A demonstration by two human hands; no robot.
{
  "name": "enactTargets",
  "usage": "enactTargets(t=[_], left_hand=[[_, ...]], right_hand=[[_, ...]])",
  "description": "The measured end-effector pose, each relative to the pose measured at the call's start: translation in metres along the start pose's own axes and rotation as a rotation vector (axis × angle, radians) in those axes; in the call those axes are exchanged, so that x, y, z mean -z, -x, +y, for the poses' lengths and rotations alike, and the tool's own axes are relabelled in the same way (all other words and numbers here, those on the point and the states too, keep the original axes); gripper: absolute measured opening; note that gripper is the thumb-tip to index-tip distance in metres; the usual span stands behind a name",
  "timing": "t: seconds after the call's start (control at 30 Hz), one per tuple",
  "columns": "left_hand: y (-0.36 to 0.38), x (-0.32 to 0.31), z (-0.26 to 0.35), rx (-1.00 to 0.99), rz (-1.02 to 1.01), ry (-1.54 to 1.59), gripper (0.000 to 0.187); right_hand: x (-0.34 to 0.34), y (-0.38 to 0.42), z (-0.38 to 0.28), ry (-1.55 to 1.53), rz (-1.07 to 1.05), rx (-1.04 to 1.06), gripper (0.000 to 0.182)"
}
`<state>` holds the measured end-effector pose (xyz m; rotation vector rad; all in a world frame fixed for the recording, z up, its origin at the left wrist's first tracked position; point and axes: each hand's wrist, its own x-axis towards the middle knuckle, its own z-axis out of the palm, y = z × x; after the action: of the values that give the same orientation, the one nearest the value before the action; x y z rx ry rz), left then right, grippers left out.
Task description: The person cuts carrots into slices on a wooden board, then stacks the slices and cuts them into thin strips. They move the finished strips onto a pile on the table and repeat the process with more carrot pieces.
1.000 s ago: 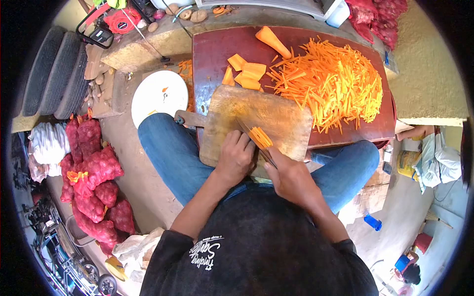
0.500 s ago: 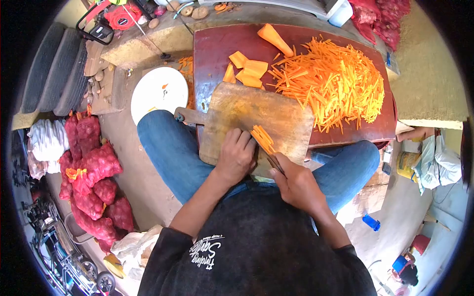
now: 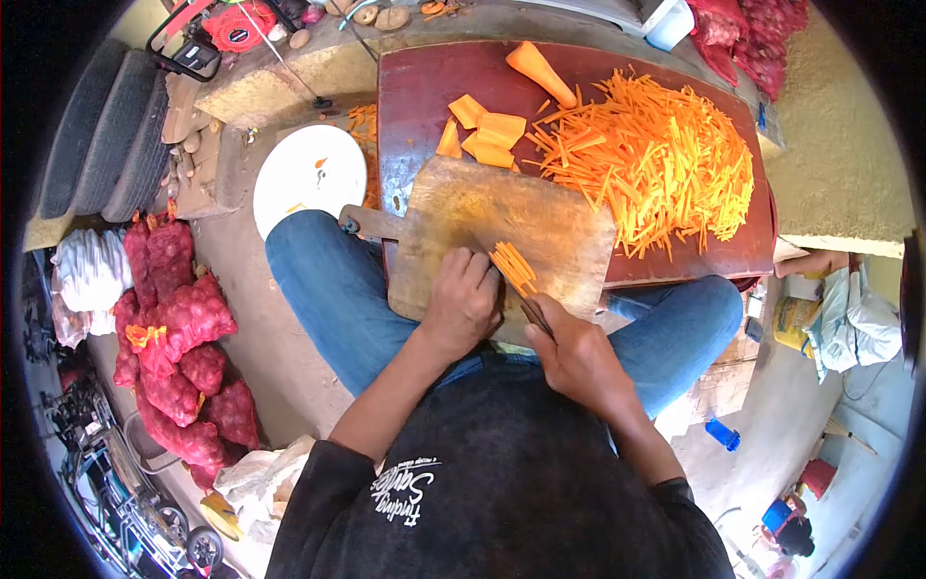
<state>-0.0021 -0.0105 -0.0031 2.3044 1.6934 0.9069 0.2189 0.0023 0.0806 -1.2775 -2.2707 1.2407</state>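
1. Right hand (image 3: pixel 582 355) grips the knife (image 3: pixel 535 315).
2. Left hand (image 3: pixel 463 304) curls over the board (image 3: pixel 564 222); cannot tell whether it pinches anything.
3. Carrot sticks (image 3: pixel 512 264) sit between the hands; the pile (image 3: pixel 666 164) lies far right.

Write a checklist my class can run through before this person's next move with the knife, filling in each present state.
1. Knife gripped in the right hand: ok.
2. Left hand fingers safely away from the cutting edge: cannot tell; the edge is unclear.
3. Cutting board free of cut strips: not ok; a small bunch lies there.
4. Uncut slices within view on the table: ok.
5. Board steady: cannot tell.
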Motion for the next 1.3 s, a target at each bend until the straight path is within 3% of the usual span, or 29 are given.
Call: enactTargets(t=[0.27,0.37,0.47,0.77,0.97,1.07,1.3], left_hand=[[-0.001,0.001,0.001,-0.009,0.035,0.010,0.021],[-0.001,0.005,0.002,-0.003,0.018,0.021,0.021],[0.000,0.001,0.001,-0.001,0.036,0.026,0.021],[-0.001,0.001,0.001,-0.007,0.063,0.030,0.018],[-0.002,0.000,0.000,0.020,0.037,0.041,0.014],[0.001,-0.001,-0.001,0.034,0.053,0.049,0.013],[0.001,0.006,-0.012,0.149,0.242,0.145,0.014]], right_hand=[[-0.004,-0.006,-0.006,-0.031,0.072,0.073,0.034],[-0.003,0.005,-0.003,-0.058,0.018,-0.036,0.034],[-0.014,-0.008,0.004,-0.010,0.081,0.081,0.034],[-0.004,0.005,-0.005,-0.051,0.013,-0.033,0.035],[-0.014,-0.014,0.008,-0.005,0.094,0.083,0.030],[0.002,-0.008,-0.006,-0.126,0.052,-0.057,0.030],[0.006,0.011,-0.001,-0.130,0.051,0.011,0.032]])
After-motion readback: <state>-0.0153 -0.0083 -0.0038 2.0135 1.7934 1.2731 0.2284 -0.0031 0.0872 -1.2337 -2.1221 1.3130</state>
